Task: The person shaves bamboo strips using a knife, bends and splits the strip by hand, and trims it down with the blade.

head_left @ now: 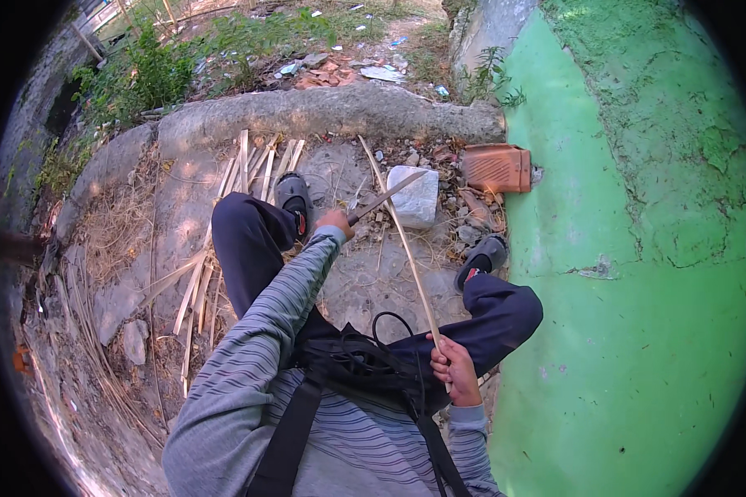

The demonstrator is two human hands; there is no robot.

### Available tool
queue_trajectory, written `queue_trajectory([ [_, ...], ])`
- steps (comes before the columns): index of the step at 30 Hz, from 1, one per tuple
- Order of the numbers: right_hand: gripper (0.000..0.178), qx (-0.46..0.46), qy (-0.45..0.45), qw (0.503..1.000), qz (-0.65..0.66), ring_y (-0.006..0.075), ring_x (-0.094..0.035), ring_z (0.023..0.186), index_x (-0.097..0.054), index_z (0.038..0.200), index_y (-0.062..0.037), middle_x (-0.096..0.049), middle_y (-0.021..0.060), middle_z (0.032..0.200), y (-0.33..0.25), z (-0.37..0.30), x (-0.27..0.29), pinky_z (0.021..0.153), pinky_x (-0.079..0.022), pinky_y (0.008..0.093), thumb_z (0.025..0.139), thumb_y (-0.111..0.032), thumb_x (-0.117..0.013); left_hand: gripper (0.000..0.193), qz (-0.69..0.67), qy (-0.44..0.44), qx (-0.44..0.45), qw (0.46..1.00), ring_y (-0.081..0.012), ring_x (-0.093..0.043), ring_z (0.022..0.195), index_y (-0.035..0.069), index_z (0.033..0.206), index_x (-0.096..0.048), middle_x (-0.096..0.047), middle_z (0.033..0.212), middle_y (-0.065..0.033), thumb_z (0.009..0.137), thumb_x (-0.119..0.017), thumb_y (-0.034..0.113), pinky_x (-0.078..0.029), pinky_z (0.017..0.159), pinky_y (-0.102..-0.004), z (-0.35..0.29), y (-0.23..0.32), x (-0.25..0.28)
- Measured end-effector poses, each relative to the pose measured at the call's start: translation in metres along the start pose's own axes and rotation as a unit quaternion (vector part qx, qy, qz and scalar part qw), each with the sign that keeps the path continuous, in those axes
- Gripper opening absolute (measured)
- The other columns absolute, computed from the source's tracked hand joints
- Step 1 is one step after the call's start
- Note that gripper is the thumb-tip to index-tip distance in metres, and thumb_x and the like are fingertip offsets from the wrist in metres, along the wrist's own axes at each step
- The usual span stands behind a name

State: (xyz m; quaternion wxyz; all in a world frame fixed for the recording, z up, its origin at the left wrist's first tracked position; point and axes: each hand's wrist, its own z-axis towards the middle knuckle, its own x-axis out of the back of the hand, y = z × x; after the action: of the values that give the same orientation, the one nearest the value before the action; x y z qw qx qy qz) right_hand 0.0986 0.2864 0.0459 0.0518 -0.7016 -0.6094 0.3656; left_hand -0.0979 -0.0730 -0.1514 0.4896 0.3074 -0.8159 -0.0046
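My left hand [336, 222] is closed round the handle of a knife [377, 203], whose long dark blade points away to the right. The blade crosses a long, thin, pale bamboo strip [413, 265]; whether it bites in, I cannot tell. Low on the right, my right hand [456, 369] grips the near end of that strip, which slants away to the far left. Beneath the blade's tip and beside the strip sits a whitish stone block [416, 199]. Beyond my left leg, a loose pile of split strips [197, 286] lies on the ground.
A green wall [613, 348] rises close on my right. An orange hollow brick [497, 168] lies against it, near rubble. Across the far side runs a low concrete kerb [323, 112], with plants and litter beyond. My shoes [293, 197] stand either side of the block.
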Motion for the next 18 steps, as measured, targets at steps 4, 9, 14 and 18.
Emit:
queue_trajectory([
  [4,0.028,-0.003,0.008,1.0,-0.027,0.0012,-0.028,0.047,-0.052,0.125,-0.003,-0.036,-0.0043,0.067,-0.003,0.0,0.005,0.038,-0.023,0.0164,0.104,-0.02,-0.046,0.03,0.015,-0.025,-0.121,0.992,-0.0366,-0.069,0.097,0.012,0.099,-0.073,-0.071,0.101,-0.0175,0.073,-0.068,0.027,-0.055,0.087,-0.0466,-0.038,0.027,-0.01],
  [9,0.027,-0.016,0.02,0.998,-0.052,0.0009,-0.029,0.047,-0.053,0.124,-0.0031,-0.037,-0.0042,0.068,-0.005,0.0,0.002,0.038,-0.024,0.0161,0.104,-0.02,-0.046,0.028,0.041,-0.053,-0.15,0.986,-0.0373,-0.069,0.094,0.012,0.096,-0.073,-0.071,0.097,-0.0168,0.071,-0.067,0.024,-0.056,0.085,-0.047,-0.059,0.026,-0.023],
  [14,0.026,-0.008,0.034,0.997,-0.07,0.0007,-0.03,0.048,-0.054,0.123,-0.0031,-0.038,-0.0047,0.068,0.0,0.0,0.009,0.039,-0.024,0.0159,0.104,-0.02,-0.046,0.03,0.049,-0.069,-0.11,0.99,-0.0366,-0.069,0.096,0.011,0.097,-0.074,-0.071,0.101,-0.019,0.07,-0.07,0.023,-0.056,0.085,-0.046,-0.055,0.039,-0.027],
  [18,0.025,0.005,0.027,0.996,-0.088,0.0006,-0.03,0.048,-0.054,0.121,-0.0034,-0.038,-0.0051,0.067,0.003,-0.001,0.009,0.039,-0.024,0.0161,0.105,-0.021,-0.046,0.033,0.049,-0.059,-0.102,0.992,-0.037,-0.069,0.097,0.01,0.101,-0.074,-0.071,0.102,-0.0196,0.071,-0.071,0.024,-0.056,0.085,-0.0459,-0.05,0.045,-0.027],
])
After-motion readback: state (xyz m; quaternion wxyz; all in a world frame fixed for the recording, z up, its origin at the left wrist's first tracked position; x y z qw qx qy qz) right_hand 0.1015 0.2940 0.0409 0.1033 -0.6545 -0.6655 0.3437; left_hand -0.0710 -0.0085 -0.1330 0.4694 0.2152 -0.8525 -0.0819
